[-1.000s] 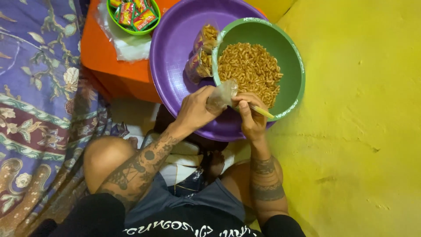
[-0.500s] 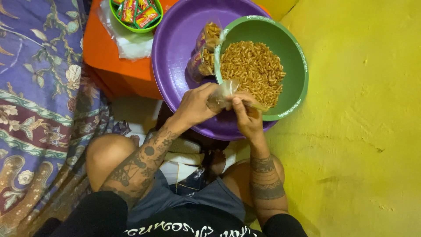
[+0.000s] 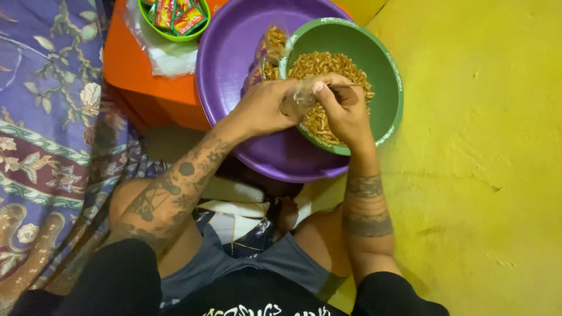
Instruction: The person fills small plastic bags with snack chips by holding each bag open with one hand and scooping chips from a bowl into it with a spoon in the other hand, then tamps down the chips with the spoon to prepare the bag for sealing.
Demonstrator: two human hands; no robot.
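While both hands meet at frame centre, left hand [image 3: 263, 108] pinches a small clear bag [image 3: 295, 100] shut-fingered | right hand [image 3: 345, 108] grips a thin stick [image 3: 345, 86] lying left-right, just right of the bag, over snacks in the green bowl [image 3: 386, 70] | filled bags [image 3: 266, 55] on purple tray [image 3: 228, 64] | red-yellow sachets [image 3: 175, 14] in a small green bowl, upper left.

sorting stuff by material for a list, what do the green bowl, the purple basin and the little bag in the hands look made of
The round green bowl looks like moulded plastic: even colour, a soft sheen, a scuffed pale rim. The wide purple basin also looks plastic, smooth, with a faint grid pattern on its floor. The small clear bag, in the grip of the left hand and right hand, seems thin plastic film: see-through, crinkled, glinting.
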